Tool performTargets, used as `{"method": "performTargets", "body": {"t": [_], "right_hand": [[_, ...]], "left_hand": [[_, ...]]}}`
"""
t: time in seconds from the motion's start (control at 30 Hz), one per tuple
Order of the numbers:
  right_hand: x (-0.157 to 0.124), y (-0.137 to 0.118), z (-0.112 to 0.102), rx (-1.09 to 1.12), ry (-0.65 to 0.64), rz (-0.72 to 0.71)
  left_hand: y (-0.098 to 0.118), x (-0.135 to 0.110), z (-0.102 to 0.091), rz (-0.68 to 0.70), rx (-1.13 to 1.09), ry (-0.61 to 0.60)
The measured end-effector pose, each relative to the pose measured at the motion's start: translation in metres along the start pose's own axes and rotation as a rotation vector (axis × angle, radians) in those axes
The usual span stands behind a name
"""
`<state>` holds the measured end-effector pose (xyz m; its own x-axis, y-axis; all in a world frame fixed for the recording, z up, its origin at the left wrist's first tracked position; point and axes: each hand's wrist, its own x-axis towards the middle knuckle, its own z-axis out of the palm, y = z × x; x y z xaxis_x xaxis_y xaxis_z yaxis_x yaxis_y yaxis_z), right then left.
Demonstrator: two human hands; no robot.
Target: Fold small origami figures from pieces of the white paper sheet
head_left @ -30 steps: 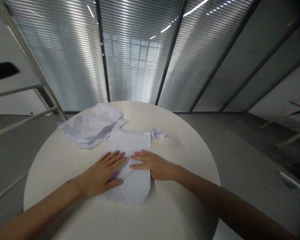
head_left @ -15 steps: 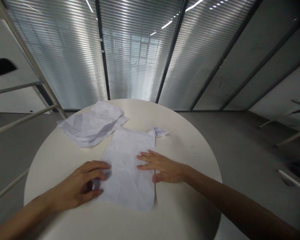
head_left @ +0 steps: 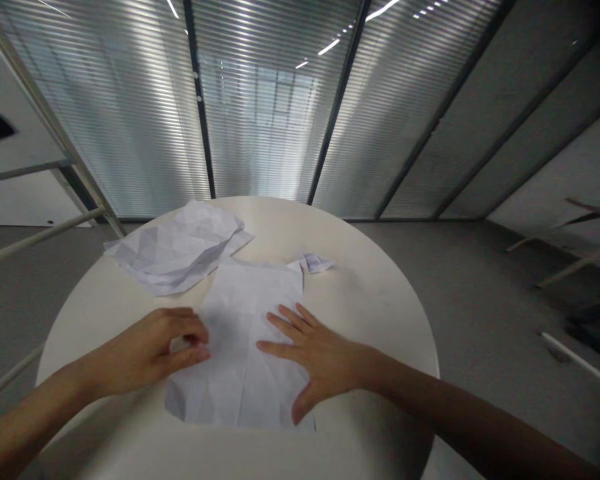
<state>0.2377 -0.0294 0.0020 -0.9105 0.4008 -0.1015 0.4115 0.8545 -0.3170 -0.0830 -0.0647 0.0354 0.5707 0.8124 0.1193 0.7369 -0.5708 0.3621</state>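
Note:
A creased white sheet of paper [head_left: 240, 380] lies flat on the round table in front of me, its lower left corner bent. On its right half rests my right hand [head_left: 320, 353], palm down with fingers spread. At the left edge my left hand [head_left: 165, 347] is closed, thumb and curled fingertips brought together on the paper. Beyond the sheet, to the left, several crumpled papers [head_left: 180, 243] are piled. A small folded piece of paper [head_left: 316, 263] sits just past the sheet's upper right corner.
The round white table [head_left: 380, 307] fills the middle. A glass wall with blinds [head_left: 265, 133] stands behind it. A whiteboard on a metal frame [head_left: 50, 232] is at the left, and furniture legs [head_left: 570, 267] show at the right.
The sheet's lower left part now spreads wider and flatter. My left hand has closed from a looser curl, and my right hand's fingers are spread farther apart.

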Motion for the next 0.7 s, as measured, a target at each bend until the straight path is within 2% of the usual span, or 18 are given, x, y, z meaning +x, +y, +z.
{"method": "performTargets", "body": {"t": [0.07,0.13,0.2,0.3,0.4,0.53,0.63,0.7], "right_hand": [[0.001,0.001,-0.003,0.006,-0.008,-0.018],[0.001,0.002,-0.005,0.018,-0.027,-0.034],[-0.001,0.005,-0.007,0.036,-0.050,-0.050],[-0.006,0.013,-0.013,0.060,-0.070,-0.065],[-0.001,0.025,-0.019,0.065,-0.040,0.008],[0.031,0.043,-0.019,-0.056,0.147,0.203],[0.051,0.053,-0.011,-0.143,0.150,0.158],[0.052,0.058,-0.006,-0.166,0.125,0.123]], "left_hand": [[-0.004,0.022,0.008,0.026,0.071,0.025],[-0.013,0.042,0.024,0.037,0.161,0.060],[-0.023,0.055,0.042,0.026,0.239,0.002],[-0.033,0.062,0.062,0.012,0.286,-0.076],[-0.033,0.064,0.069,-0.006,0.306,-0.078],[-0.026,0.075,0.074,-0.025,0.319,-0.065],[-0.024,0.084,0.078,-0.034,0.336,-0.052],[-0.025,0.085,0.078,-0.024,0.341,-0.055]]}}
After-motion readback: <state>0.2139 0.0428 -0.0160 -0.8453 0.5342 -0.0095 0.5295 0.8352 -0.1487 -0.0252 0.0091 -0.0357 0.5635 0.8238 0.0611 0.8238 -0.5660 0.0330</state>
